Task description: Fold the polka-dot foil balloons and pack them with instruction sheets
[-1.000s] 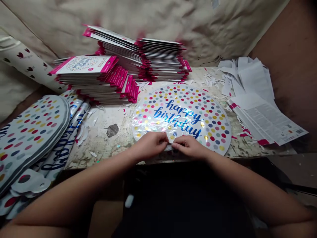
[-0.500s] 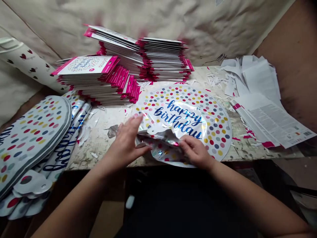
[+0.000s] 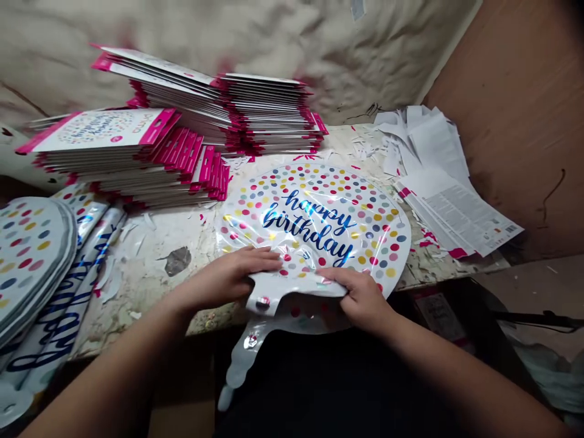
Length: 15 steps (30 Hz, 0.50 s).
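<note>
Fingers of the left hand (image 3: 223, 277) lie side by side across the near part of a flat foil balloon (image 3: 314, 225), their tips pressed to the dotted foil; from where I stand I can't tell what that thumb is doing. The right hand (image 3: 367, 304) has its fingers clamped on the balloon's turned-up near edge, index finger pointing inward over the foil. The balloon itself spreads beneath and beyond both hands, mid-frame, blue "happy birthday" facing up. Between the hands the white fold shows, and a white tail (image 3: 246, 353) dangles past the table edge, lower centre.

Both forearms come up from the bottom corners, the left hand palm down, the right one turned inward.

Around them is the worn table (image 3: 182, 228), littered with paper scraps (image 3: 362, 150). Pink-and-white packs (image 3: 132, 158) sit stacked at upper left, more balloons (image 3: 31, 255) are piled at the left edge, and loose white sheets (image 3: 438, 146) slump at upper right.
</note>
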{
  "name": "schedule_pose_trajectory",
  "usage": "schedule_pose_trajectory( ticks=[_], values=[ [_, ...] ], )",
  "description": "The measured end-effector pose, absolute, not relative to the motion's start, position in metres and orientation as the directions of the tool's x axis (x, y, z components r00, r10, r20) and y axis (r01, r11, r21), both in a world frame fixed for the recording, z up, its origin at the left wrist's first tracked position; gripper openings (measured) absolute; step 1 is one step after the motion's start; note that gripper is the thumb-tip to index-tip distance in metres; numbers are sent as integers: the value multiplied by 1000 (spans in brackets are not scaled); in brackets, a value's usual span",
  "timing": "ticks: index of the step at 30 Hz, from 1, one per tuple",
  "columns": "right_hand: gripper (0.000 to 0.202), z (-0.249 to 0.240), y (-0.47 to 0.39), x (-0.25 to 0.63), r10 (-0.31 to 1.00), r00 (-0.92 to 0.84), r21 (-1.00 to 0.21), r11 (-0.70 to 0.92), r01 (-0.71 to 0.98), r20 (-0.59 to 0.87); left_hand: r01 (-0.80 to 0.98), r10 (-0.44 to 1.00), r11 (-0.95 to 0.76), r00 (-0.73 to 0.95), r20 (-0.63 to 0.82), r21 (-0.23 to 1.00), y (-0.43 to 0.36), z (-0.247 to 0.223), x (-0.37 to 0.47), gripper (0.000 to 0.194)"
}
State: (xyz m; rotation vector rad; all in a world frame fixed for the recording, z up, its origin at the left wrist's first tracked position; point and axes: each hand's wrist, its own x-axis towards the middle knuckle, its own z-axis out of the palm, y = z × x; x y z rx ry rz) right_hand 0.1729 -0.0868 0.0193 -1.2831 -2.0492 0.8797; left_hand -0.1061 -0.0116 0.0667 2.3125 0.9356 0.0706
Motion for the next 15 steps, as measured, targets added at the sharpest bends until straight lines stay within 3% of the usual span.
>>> schedule_pose_trajectory(
  ticks=[3,7,9,11,13,15],
  values=[
    [73,8,-90,196,871,-464,-580,464,670,161,623,657,-618,744,-121,479,-15,45,-110,41],
    [74,-3,-75,252,963,-207,-326,255,911,176,608,652,-651,755,-76,455,-21,29,-123,46],
    [67,0,-58,275,958,-222,-230,260,938,181,592,629,-671,773,-79,448,-20,27,-124,45],
    [59,4,-40,290,916,-375,-200,398,895,143,553,584,-701,808,-83,450,-18,27,-124,43],
    [50,6,-23,299,870,-487,-266,489,830,80,518,548,-729,833,-74,448,-17,27,-127,45],
    [44,6,-10,307,873,-485,-358,468,808,49,531,568,-731,821,-48,430,-19,26,-136,50]
  ],
)
